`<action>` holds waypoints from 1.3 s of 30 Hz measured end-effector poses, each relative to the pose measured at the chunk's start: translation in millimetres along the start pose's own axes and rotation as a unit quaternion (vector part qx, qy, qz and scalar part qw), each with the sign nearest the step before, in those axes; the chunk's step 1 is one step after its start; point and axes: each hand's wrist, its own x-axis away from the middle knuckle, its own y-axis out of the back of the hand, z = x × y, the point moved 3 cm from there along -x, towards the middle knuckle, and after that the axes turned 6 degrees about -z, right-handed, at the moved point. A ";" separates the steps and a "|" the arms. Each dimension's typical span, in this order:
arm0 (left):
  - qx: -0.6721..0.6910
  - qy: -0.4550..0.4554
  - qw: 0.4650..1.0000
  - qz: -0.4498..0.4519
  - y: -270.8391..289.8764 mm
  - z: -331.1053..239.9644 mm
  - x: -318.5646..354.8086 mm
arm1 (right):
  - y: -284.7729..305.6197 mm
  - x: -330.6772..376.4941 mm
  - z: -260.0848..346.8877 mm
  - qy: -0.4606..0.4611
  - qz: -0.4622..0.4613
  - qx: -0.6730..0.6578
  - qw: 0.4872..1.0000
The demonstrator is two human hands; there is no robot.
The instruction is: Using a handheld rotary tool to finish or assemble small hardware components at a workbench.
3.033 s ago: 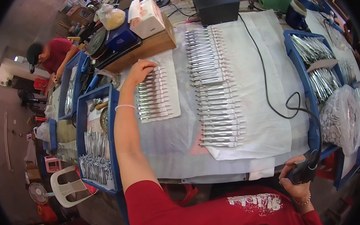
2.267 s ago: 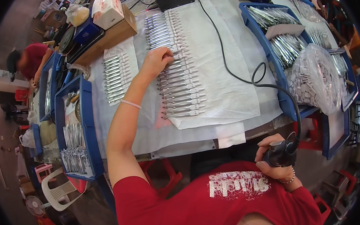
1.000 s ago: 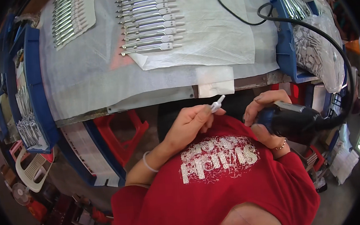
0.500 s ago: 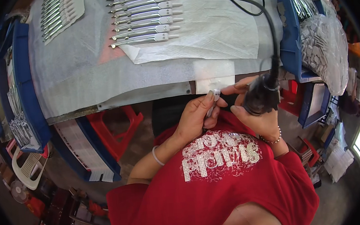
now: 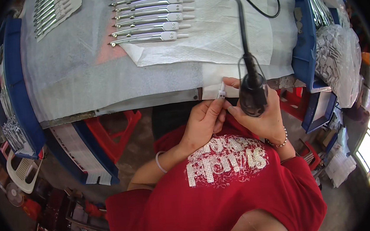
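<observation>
My left hand [image 5: 200, 122] is closed around a drawing compass [image 5: 221, 94], pinching it just below its white hinge head. Its thin handle tip points up and away from me; the legs are hidden in my fingers. My right hand [image 5: 267, 121] holds a black corded electric screwdriver [image 5: 253, 95] against the palm, with its bit out of sight. The right thumb and index finger reach to the compass head, the index beside the handle tip. Beyond my hands, a row of finished-looking silver compasses [image 5: 167, 27] lies on a white cloth [image 5: 231, 46].
A blue bin [image 5: 19, 80] of metal parts stands at the left, another blue bin [image 5: 303, 28] at the right beside a clear bag [image 5: 335, 64] of white parts. The screwdriver's black cable [image 5: 242, 28] runs over the table. More compasses [image 5: 53, 13] lie far left; a red stool [image 5: 117, 136] is below.
The screwdriver has swung left and now hangs more upright in my right hand. The compass is turned more upright, showing its handle tip, and my right fingers have shifted around its head.
</observation>
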 end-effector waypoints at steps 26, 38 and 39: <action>-0.012 0.035 0.999 -0.022 -4.0 -5.4 2.0 | 1.5 10.6 56.1 0.492 0.076 -0.272 0.824; -0.018 0.026 0.999 -0.022 -3.8 -4.9 2.1 | -1.7 9.7 60.4 0.477 0.072 -0.267 0.834; -0.019 0.020 0.999 -0.022 -4.1 -5.3 2.0 | -2.3 9.4 61.6 0.477 0.072 -0.266 0.835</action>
